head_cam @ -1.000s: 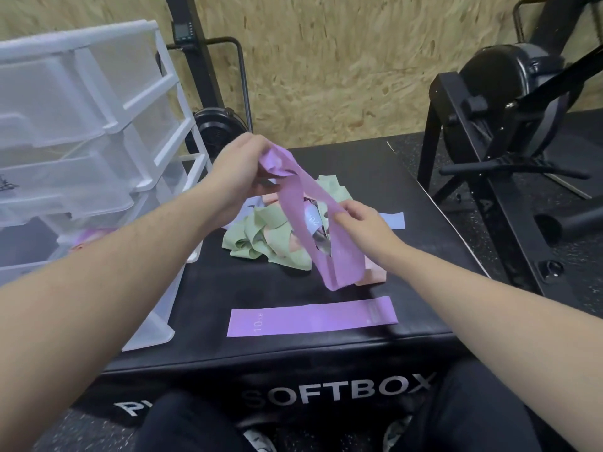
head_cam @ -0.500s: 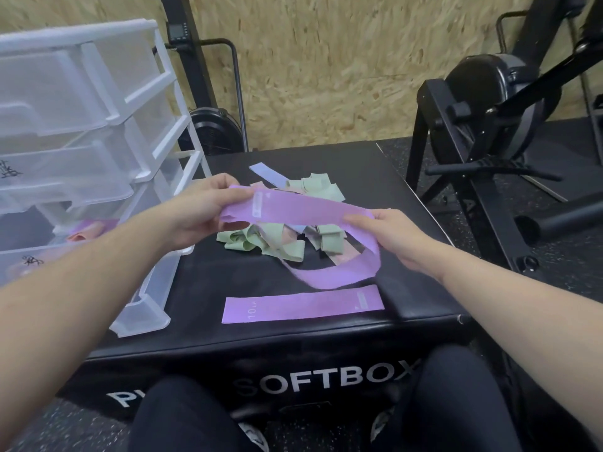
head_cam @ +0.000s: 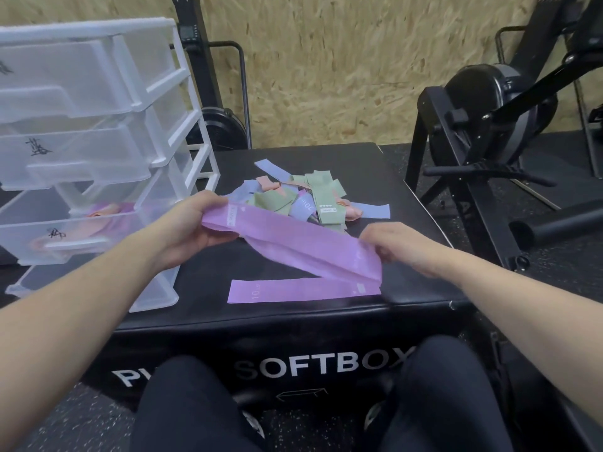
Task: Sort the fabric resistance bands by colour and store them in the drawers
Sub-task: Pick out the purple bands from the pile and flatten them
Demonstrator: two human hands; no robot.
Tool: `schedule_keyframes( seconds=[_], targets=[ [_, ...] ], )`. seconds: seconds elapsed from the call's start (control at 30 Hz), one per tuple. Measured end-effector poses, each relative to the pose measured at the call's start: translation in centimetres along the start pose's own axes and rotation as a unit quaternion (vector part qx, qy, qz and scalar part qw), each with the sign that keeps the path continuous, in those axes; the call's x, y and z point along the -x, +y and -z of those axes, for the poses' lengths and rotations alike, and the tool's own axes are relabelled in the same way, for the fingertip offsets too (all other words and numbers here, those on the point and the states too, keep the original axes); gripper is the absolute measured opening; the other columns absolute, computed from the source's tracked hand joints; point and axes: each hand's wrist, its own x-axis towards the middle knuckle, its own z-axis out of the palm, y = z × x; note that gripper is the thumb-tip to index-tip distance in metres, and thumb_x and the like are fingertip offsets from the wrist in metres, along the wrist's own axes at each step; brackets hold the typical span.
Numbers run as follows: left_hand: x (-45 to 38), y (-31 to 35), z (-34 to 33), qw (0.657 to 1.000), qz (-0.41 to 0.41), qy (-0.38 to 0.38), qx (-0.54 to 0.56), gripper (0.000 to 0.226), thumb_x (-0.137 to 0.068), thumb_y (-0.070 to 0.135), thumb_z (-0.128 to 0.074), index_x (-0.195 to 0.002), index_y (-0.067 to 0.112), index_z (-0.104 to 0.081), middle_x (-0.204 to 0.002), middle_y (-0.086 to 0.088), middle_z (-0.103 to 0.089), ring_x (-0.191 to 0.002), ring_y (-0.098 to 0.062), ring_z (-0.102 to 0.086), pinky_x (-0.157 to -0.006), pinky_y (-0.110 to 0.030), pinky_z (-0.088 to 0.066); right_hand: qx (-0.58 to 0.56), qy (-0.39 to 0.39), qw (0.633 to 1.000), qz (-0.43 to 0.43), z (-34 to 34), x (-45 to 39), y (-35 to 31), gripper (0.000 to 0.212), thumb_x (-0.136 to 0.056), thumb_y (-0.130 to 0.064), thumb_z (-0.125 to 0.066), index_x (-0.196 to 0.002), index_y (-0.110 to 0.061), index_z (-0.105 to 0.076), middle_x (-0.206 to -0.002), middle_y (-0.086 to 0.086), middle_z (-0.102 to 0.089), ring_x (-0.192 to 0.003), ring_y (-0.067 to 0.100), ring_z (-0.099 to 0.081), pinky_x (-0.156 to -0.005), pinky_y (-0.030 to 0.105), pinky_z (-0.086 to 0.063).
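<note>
two purple bands: one held (head_cam: 293,243), one flat (head_cam: 303,290). one mixed pile (head_cam: 300,200), too tangled to count. one drawer unit (head_cam: 98,125), upper left, four drawers.

Black padded box (head_cam: 326,324), "SOFTBOX" on front. On top: flat purple band (head_cam: 303,290) near front edge; mixed band pile (head_cam: 303,199) behind; clear drawer unit (head_cam: 107,151) at left.

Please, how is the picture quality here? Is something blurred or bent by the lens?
Head view: even indoor light, no strong glare; the wide lens bows the drawer unit and stretches the forearms at the edges; the right hand looks slightly motion-blurred where it holds the purple band, while the left hand and the print on the black box stay fairly sharp.
</note>
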Motion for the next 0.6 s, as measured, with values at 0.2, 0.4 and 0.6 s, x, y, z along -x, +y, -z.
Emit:
schedule_keyframes(
  seconds=[0.2, 0.4, 0.6],
  targets=[
    [0.7, -1.2, 0.9, 1.0, 0.005, 0.005, -0.025, 0.014, -0.098, 0.008, -0.051, -0.084, 0.012, -0.05, -0.101, -0.017, -0.065, -0.09, -0.023, -0.067, -0.074, -0.034, -0.059, 0.135, -0.004, 0.99, -0.035, -0.2, 0.7, 1.6, 0.022, -0.089, -0.034, -0.067, -0.074, -0.018, -0.07, -0.073, -0.002, -0.054, -0.07, 0.014, -0.042, -0.069, 0.03, -0.032],
    [1.2, -2.4, 1.2, 0.999, 0.016, 0.017, -0.043, 0.014, -0.1, 0.009, -0.055, -0.089, 0.012, -0.046, -0.102, -0.011, -0.068, -0.09, -0.017, -0.07, -0.075, -0.03, -0.061, 0.164, 0.031, 0.986, 0.0, -0.6, 1.3, 1.3, 0.039, -0.093, -0.038, -0.065, -0.057, -0.026, -0.058, -0.059, -0.01, -0.043, -0.055, 0.009, -0.034, -0.055, 0.024, -0.027],
    [1.0, -3.3, 1.3, 0.994, 0.008, 0.042, -0.096, 0.016, -0.101, 0.01, -0.055, -0.091, 0.012, -0.043, -0.094, -0.01, -0.067, -0.076, -0.014, -0.072, -0.066, -0.027, -0.062, 0.347, -0.026, 0.935, 0.066, -0.8, 1.9, 2.6, 0.04, -0.091, -0.039, -0.066, -0.071, -0.009, -0.05, -0.082, -0.003, -0.052, -0.074, 0.016, -0.048, -0.074, 0.032, -0.039]
  ],
)
